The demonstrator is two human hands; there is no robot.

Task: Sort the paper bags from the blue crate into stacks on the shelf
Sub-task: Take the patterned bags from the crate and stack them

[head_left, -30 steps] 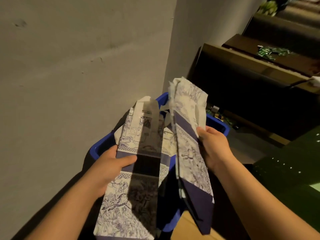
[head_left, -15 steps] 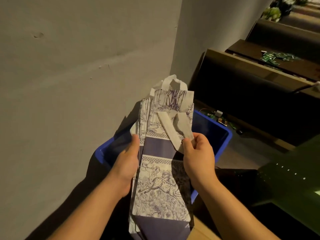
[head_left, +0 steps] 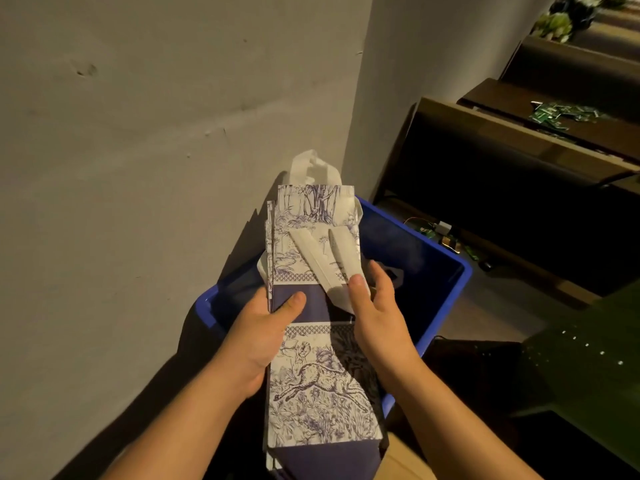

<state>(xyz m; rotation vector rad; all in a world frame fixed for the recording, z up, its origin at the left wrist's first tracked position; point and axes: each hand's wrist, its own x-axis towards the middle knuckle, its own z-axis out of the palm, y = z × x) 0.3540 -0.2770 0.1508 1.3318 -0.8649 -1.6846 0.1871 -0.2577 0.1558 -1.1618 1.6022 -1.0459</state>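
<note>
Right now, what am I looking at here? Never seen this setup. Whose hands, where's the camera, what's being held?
There is no robot: a person works bare-handed, and one wide-angle camera on their head looks forward and down. The left hand grips the left edge of a flat bundle of paper bags printed in blue and white, thumb on the dark band. The right hand holds the right edge, thumb pressing a folded white handle against the top bag. The bundle is held above a blue crate beside a grey wall. To the right stand dark wooden shelves with small green parts on one.
</note>
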